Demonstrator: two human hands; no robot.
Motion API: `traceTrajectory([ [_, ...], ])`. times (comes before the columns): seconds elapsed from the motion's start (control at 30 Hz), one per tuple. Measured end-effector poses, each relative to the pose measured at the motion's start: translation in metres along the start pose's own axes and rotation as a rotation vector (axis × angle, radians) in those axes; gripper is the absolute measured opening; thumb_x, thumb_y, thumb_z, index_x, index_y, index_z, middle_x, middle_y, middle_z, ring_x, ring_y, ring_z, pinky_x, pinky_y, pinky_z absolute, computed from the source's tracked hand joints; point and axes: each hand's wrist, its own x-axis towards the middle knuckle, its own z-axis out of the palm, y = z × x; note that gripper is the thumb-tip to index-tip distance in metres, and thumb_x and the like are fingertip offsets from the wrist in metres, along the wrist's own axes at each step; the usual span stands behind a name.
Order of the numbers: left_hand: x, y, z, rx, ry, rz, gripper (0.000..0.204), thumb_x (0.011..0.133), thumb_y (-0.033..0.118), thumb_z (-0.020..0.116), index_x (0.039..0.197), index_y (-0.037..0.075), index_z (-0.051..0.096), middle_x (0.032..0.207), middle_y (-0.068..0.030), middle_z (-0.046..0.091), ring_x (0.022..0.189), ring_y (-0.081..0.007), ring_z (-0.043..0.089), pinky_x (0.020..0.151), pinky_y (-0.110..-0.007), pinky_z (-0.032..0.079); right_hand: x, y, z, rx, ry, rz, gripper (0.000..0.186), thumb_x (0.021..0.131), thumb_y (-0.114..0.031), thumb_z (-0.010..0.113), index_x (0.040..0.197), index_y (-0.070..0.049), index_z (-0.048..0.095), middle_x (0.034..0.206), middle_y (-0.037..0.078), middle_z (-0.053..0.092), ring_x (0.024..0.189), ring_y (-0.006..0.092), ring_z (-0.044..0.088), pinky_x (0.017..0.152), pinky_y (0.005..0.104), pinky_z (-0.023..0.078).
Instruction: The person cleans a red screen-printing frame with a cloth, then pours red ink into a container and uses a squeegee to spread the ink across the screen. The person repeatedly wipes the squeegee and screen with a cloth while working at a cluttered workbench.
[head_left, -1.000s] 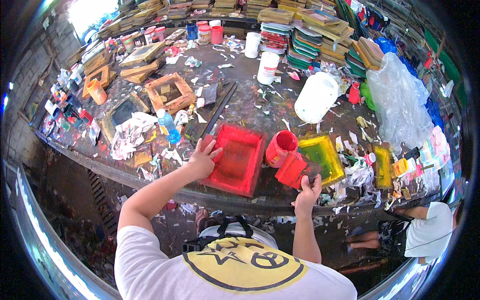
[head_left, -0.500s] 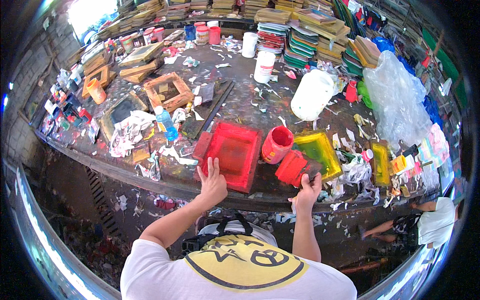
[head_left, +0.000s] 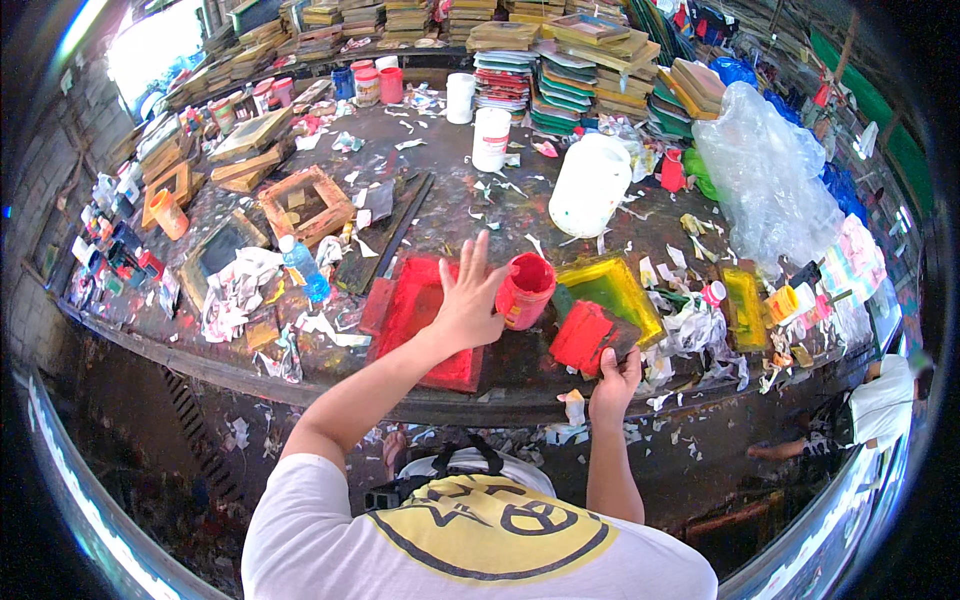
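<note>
A red-coated block (head_left: 579,340) pinched at its dark end, beside a red tub (head_left: 524,296).
The right hand (head_left: 614,388) grasps that end between thumb and fingers, probably keeping skin off the red, near the yellow frame (head_left: 643,298). The left hand (head_left: 468,308), fingers spread and apparently gripping nothing, is over the red frame (head_left: 450,377); whether it touches the tub cannot be told. The tub stands between both frames, seemingly for easy reach.
</note>
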Motion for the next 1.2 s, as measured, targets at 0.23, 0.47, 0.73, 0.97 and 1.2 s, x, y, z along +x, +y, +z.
traceTrajectory([
  [0.23, 0.043, -0.005, 0.017, 0.388, -0.254, 0.337, 0.054, 0.065, 0.021, 0.085, 0.116, 0.01, 0.072, 0.172, -0.0189, 0.012, 0.159, -0.0459, 0.005, 0.115, -0.084, 0.008, 0.004, 0.005, -0.013, -0.06, 0.068, -0.015, 0.029, 0.101, -0.013, 0.069, 0.125, 0.001, 0.059, 0.115, 0.006, 0.065, 0.102, 0.015, 0.058, 0.097, 0.0332, 0.047],
  [0.47, 0.044, -0.022, 0.027, 0.36, -0.075, 0.546, 0.023, 0.066, 0.016, 0.083, 0.087, 0.009, 0.076, 0.171, -0.0117, 0.02, 0.159, -0.0402, 0.01, 0.115, -0.084, 0.009, 0.009, 0.007, -0.017, 0.001, 0.103, -0.005, 0.028, 0.1, -0.01, 0.068, 0.125, -0.001, 0.06, 0.115, 0.005, 0.065, 0.103, 0.0154, 0.058, 0.098, 0.0332, 0.047],
  [0.73, 0.036, -0.034, 0.046, -0.277, -0.035, 0.121, 0.048, 0.067, 0.001, 0.086, 0.113, 0.011, 0.074, 0.166, -0.0184, 0.026, 0.156, -0.0416, 0.022, 0.124, -0.059, 0.027, 0.01, 0.012, -0.008, 0.053, 0.078, 0.007, 0.027, 0.1, -0.009, 0.067, 0.124, 0.0, 0.06, 0.116, 0.005, 0.065, 0.104, 0.0154, 0.059, 0.099, 0.0332, 0.047],
  [0.97, 0.043, -0.057, 0.045, -0.35, -0.131, 0.007, 0.055, 0.068, 0.002, 0.089, 0.12, 0.009, 0.07, 0.163, -0.0223, 0.025, 0.152, -0.0446, 0.03, 0.121, -0.052, 0.038, 0.009, 0.017, -0.009, 0.007, 0.061, -0.001, 0.029, 0.1, -0.014, 0.069, 0.123, 0.0, 0.06, 0.116, 0.006, 0.064, 0.104, 0.0148, 0.058, 0.098, 0.0324, 0.046],
  [1.2, 0.062, -0.024, -0.016, 0.427, -0.241, 0.574, 0.036, 0.085, 0.036, 0.077, 0.111, 0.012, 0.073, 0.166, -0.009, 0.03, 0.158, -0.0339, 0.019, 0.123, -0.074, 0.01, 0.005, 0.007, -0.01, -0.029, 0.063, 0.01, 0.023, 0.101, -0.009, 0.065, 0.122, -0.001, 0.06, 0.116, 0.006, 0.067, 0.106, 0.0159, 0.06, 0.101, 0.0347, 0.045],
])
